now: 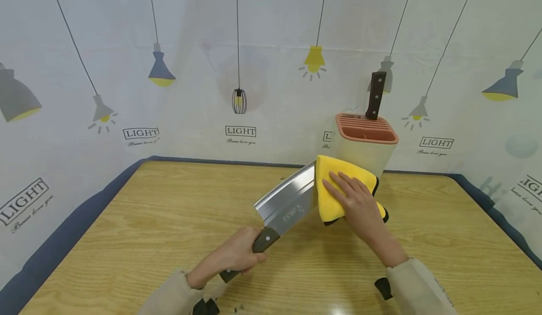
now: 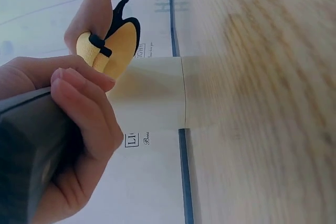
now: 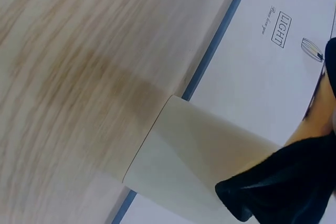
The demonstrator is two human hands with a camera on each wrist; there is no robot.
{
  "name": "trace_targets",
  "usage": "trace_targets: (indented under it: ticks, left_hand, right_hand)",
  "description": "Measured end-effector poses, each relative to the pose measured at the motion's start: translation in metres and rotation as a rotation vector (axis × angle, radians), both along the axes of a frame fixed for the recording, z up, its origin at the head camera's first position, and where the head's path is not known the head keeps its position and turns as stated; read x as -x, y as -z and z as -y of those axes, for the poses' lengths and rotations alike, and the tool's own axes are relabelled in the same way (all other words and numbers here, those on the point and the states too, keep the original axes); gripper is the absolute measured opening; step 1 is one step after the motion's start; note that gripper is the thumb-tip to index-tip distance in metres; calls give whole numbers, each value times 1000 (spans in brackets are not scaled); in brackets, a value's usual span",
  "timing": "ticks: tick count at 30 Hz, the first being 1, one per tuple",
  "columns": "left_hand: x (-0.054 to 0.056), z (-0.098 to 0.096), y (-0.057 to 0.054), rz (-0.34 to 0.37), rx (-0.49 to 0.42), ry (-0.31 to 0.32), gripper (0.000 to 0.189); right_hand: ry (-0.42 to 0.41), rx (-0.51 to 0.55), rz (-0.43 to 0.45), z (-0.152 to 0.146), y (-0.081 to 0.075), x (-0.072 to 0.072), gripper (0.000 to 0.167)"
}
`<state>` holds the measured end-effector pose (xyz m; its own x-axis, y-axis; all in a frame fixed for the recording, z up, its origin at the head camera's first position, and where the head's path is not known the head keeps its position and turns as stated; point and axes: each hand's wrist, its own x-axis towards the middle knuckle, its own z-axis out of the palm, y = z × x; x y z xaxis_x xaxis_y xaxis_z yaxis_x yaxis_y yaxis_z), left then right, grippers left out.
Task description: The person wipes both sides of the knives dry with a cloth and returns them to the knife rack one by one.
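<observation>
Cleaver is over mid table, long axis diagonal: handle twd near edge & a bit L, blade end twd far edge & R, cutting edge facing far L corner. L hand clenched round handle; butt pokes out below the fist. R hand has yellow cloth gripped over blade's far end, so the tip's hidden. Block stands by far edge, R of ctr, behind cloth, w/ knife handle-up in its pink top. Only head view gets the blade & block's slots. L wrist view adds L fingers curled, close up, plus cloth folded in R hand. R wrist view shows block's base meeting table nr far edge, & cloth's black trim.
</observation>
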<state>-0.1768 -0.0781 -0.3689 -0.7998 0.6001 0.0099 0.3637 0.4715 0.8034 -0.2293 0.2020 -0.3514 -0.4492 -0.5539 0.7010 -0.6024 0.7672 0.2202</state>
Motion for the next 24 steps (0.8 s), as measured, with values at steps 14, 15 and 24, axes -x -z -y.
trace_targets:
  ticks: [14, 15, 24]
  left_hand:
    - [-4, 0, -5, -14, 2, -56, 27]
    - [-4, 0, -5, -13, -5, -51, 29]
    - [-2, 1, -6, -65, -49, -9, 32]
  right_hand:
    - [42, 134, 93, -7, 5, 0, 64]
    - [43, 149, 97, -7, 5, 0, 65]
    - [-1, 351, 97, -3, -1, -2, 60]
